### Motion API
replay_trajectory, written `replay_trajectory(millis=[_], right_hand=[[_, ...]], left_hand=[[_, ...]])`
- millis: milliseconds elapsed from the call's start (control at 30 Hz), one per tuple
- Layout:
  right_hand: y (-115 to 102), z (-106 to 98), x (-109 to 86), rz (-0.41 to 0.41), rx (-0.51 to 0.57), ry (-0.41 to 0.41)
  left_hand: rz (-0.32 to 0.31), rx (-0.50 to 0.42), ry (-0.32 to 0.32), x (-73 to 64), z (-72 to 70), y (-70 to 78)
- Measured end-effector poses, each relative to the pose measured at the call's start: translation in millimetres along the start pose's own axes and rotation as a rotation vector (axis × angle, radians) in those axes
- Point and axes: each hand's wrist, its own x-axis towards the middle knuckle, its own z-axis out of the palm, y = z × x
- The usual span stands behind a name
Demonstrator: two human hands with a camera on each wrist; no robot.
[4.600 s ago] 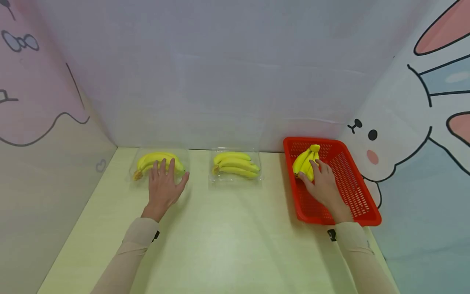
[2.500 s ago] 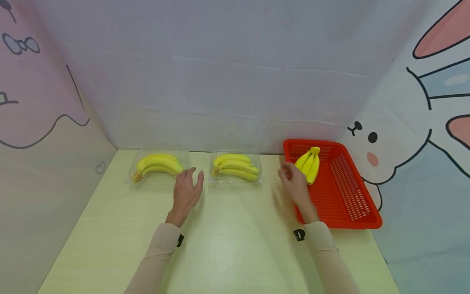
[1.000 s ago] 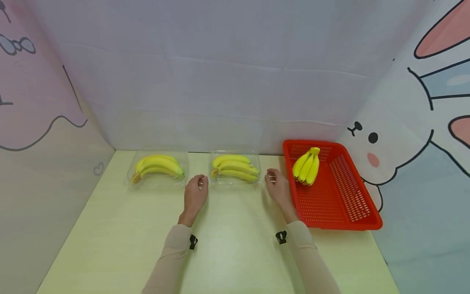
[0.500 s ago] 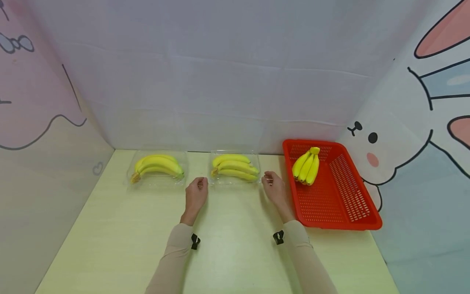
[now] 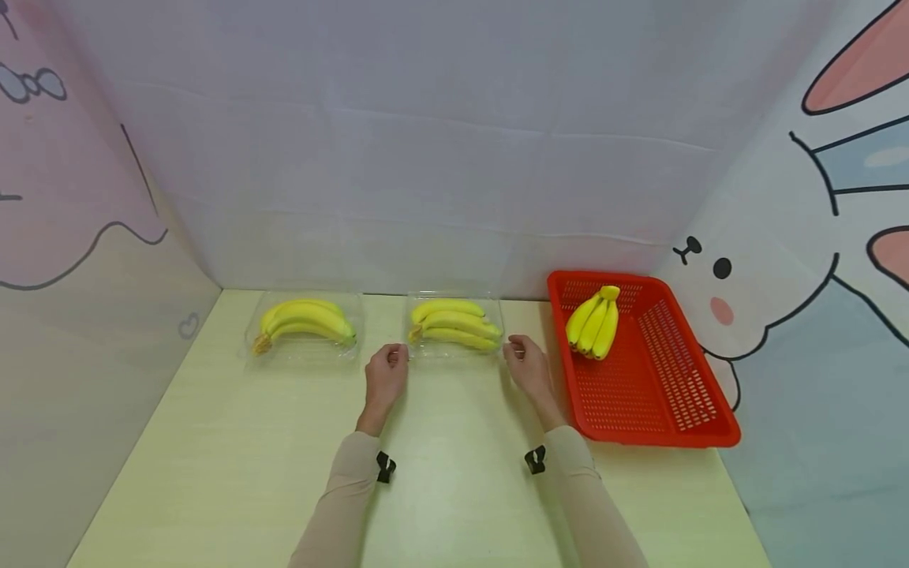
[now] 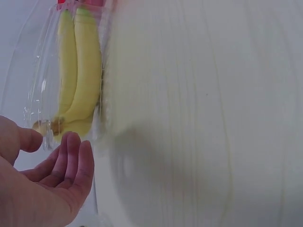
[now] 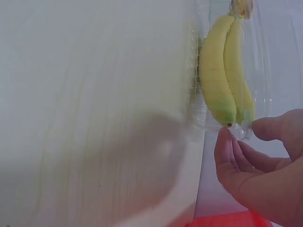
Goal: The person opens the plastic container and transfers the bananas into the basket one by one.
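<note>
A clear plastic clamshell box point(image 5: 454, 354) of bananas point(image 5: 458, 319) lies between my hands at the back of the table. My left hand point(image 5: 387, 377) is at its left end, palm turned in and fingers loosely bent. In the left wrist view, a gap shows between thumb point(image 6: 31, 140) and fingertips at the box's end. My right hand point(image 5: 529, 369) is at the right end, fingers bent, thumb point(image 7: 265, 128) and fingertips apart around the box's corner. Whether either hand touches the plastic is hard to tell. The box lies flat.
Farther left lies another clear box point(image 5: 341, 296) with bananas point(image 5: 305, 318). At the right, a red plastic basket point(image 5: 660, 436) holds a bunch of small bananas point(image 5: 592, 322) in its back left part. A cloth wall point(image 5: 440, 158) rises behind the table point(image 5: 454, 489).
Both hands have come toward the middle box: the left moved right from the left box, the right moved left from the basket. The boxes and basket have stayed in place.
</note>
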Motion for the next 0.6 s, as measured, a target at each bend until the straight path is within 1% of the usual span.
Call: replay_trajectory(millis=[233,300,367,467,600], right_hand=[[3.3,2.4,0.0,0.019,0.017,0.002],[3.9,3.3,0.7,0.036,0.029,-0.003],[3.8,4.4,1.4,0.073,0.064,-0.019],[4.1,6.1,2.9,0.138,0.143,-0.039],[4.9,7.0,5.0,0.200,0.218,-0.042]], left_hand=[[-0.018,-0.021,0.001,1.5,2.9,-3.0],[-0.030,-0.036,0.006,2.3,3.6,-3.9],[-0.047,-0.058,0.012,2.6,4.0,-4.4],[-0.072,-0.096,0.016,2.1,3.5,-3.4],[-0.104,-0.154,-0.003,0.6,1.1,0.4]])
